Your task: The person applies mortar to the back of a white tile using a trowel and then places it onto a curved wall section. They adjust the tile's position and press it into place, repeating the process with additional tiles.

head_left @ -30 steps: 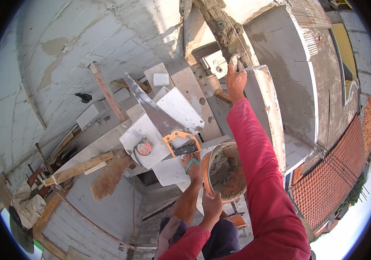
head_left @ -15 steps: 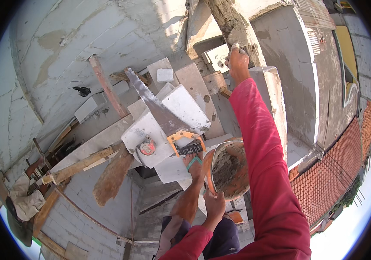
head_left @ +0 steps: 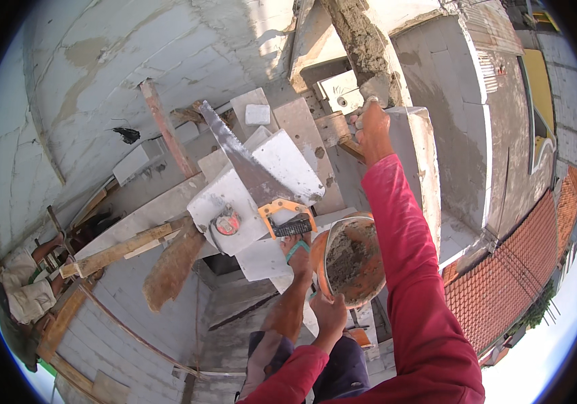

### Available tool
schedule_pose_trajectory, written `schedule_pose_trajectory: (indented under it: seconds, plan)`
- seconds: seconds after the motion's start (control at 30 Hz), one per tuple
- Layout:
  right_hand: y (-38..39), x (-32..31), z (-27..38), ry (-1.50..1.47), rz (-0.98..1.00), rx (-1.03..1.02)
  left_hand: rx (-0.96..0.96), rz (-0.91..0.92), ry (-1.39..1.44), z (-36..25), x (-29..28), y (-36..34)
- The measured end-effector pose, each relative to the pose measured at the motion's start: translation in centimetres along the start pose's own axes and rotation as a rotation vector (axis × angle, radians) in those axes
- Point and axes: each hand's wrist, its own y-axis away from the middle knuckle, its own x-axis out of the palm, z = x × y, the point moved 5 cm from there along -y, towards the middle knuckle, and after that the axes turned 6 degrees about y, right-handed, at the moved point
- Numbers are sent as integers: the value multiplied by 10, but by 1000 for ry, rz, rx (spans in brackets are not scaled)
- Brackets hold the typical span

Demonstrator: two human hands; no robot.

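Note:
My left hand (head_left: 329, 314) is closed on the near rim of an orange bucket (head_left: 371, 291), which is tilted and holds grey mortar (head_left: 346, 262). My right hand (head_left: 375, 129), its arm stretched forward, grips a trowel; the grey trowel blade (head_left: 377, 87) shows just beyond the fingers. That blade is at the near end of a rough mortar layer (head_left: 357, 42) along the top of a narrow block wall. Beside the hand, a pale block (head_left: 406, 135) continues the wall toward me. The trowel's handle is mostly hidden in my fist.
Left of the bucket, a handsaw (head_left: 251, 172) with an orange-and-black handle lies across white blocks (head_left: 288, 168). A red tape measure (head_left: 226, 222) rests on one block. Wooden planks (head_left: 130, 249) stretch leftward. Another person (head_left: 29, 286) is at the far left. Tiled roofs (head_left: 504, 269) lie right.
My right hand and trowel have come back toward me along the wall top, and the blade now shows more plainly. My left hand still holds the bucket, which has shifted slightly left.

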Motion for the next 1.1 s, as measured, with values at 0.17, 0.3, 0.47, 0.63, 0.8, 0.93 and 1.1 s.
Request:
schedule_pose_trajectory:
  seconds: [0.17, 0.3, 0.47, 0.63, 0.8, 0.93, 1.1]
  plan:
    - [-7, -4, 11, 45, -23, -86, 179, -149, 88, -7, 4, 6]
    - [25, -40, 1, 120, 37, 1, 135, -142, 43, -21, 6, 14]
    - [199, -156, -38, 449, 288, -133, -3, -118, 170, 19, 4, 12]
    - [363, -347, -107, 1019, 150, -389, -43, -69, 99, 36, 6, 19]
    - [422, -453, -167, 1392, 105, -328, 105, -15, -37, 63, 21, 30]
    - [462, -517, -192, 1546, 87, -246, 83, 117, -39, 96, 33, 42]
    - [478, -595, -257, 1423, -107, -462, 59, 214, -281, 134, 49, 54]
